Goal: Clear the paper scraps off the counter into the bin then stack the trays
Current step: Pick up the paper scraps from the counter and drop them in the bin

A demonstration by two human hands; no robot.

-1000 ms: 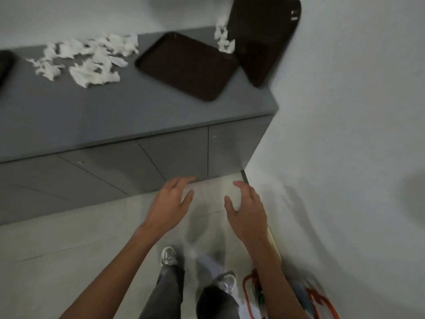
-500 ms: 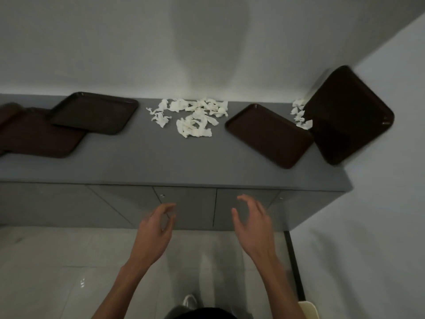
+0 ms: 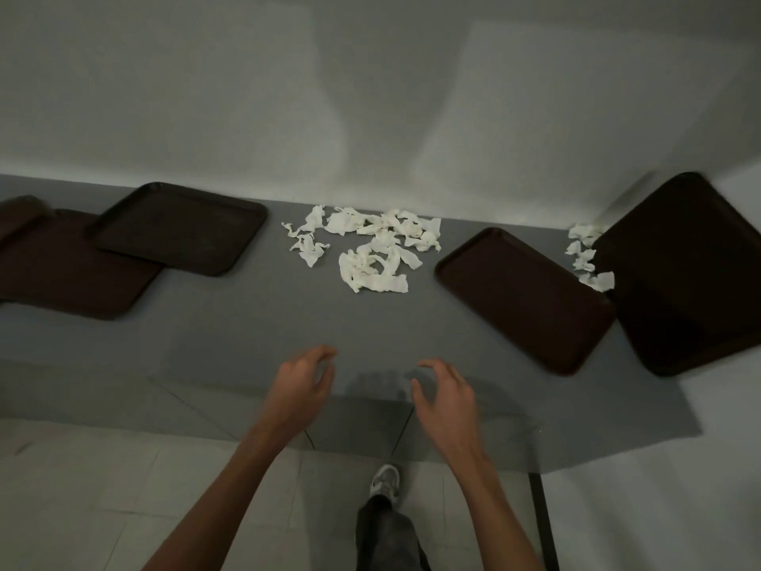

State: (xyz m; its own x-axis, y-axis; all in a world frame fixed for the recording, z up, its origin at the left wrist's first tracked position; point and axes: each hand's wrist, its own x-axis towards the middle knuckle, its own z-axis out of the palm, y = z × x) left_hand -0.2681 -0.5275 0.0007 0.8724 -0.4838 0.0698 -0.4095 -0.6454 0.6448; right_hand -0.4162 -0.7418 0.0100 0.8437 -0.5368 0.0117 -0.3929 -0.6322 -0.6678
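Head view showed the left hand [image 3: 302, 385] and right hand [image 3: 447, 395] empty, fingers loosely curled, over the grey counter's [image 3: 247, 323] near edge. Beyond them, by the far wall, lay the main pile of paper scraps [image 3: 366, 249]. To its right a flat tray [image 3: 527, 298] ran its long axis from far-left to near-right. A smaller scrap cluster [image 3: 587, 257] met the edge of a propped tray [image 3: 692, 278], which was cut off at the right. At left, an upper tray [image 3: 177, 226] overlapped a lower tray [image 3: 70, 274]; a third tray [image 3: 20, 212] was cropped.

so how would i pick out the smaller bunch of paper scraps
Follow the grey counter to its right end, by the corner. The smaller scraps lie strung between the flat tray and the corner tray, far from the big central pile.
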